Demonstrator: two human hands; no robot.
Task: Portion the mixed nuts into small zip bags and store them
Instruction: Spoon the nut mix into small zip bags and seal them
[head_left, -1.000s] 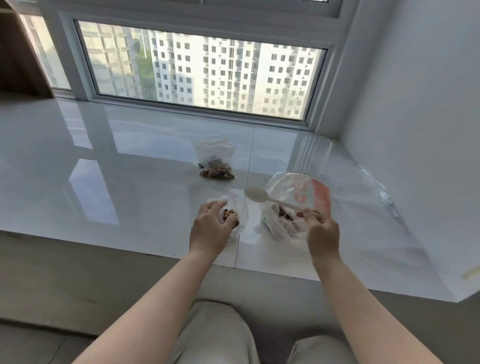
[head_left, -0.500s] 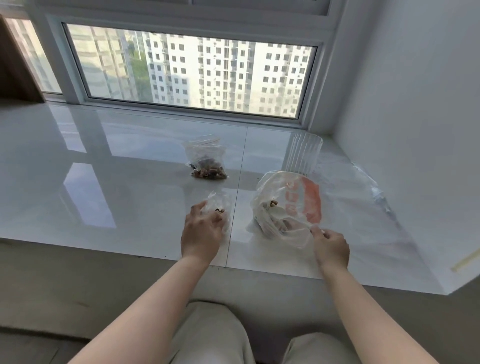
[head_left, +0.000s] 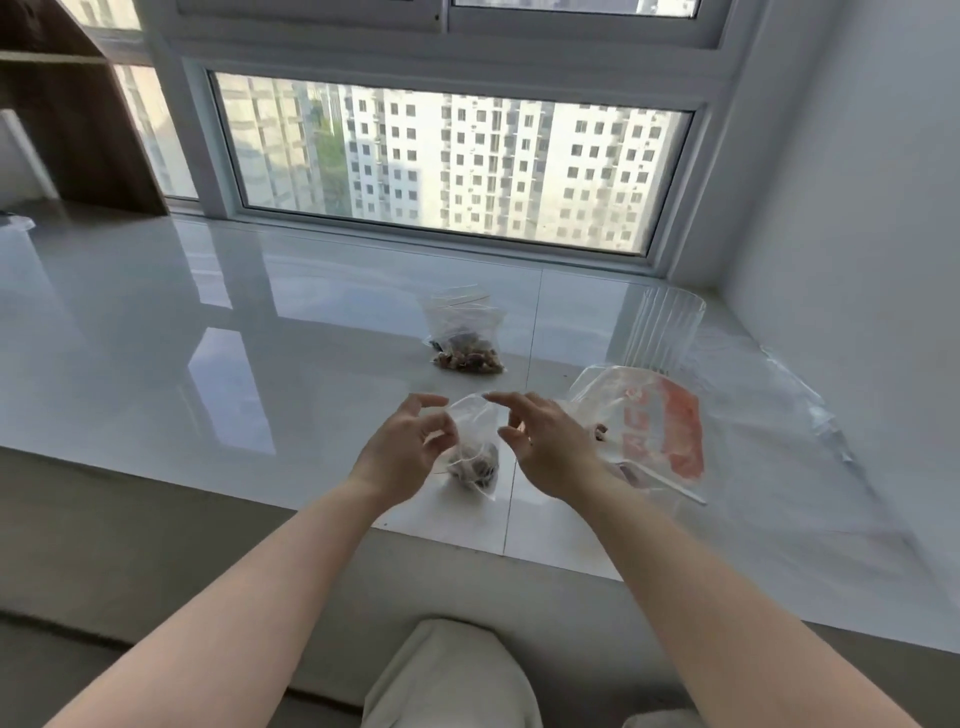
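Note:
A small clear zip bag (head_left: 475, 457) with a clump of mixed nuts at its bottom hangs just above the white sill. My left hand (head_left: 408, 449) grips its left edge with curled fingers. From the right, my right hand (head_left: 548, 447) has spread fingers, and its index tip touches the bag's top rim. The large clear bag with red print (head_left: 660, 415) lies to the right with some nuts inside, and a white spoon handle (head_left: 672, 487) sticks out of it. Further back lies another small bag of nuts (head_left: 467, 340).
A ribbed clear plastic container (head_left: 667, 332) stands behind the large bag. Crumpled clear plastic (head_left: 805, 415) lies along the right wall. The glossy white sill (head_left: 234, 353) runs left to a wooden shelf (head_left: 78, 114). My knees are below the sill's edge.
My right hand let go of the large printed bag, which now lies flat, and moved left to the small bag. My left hand raised the small bag off the sill.

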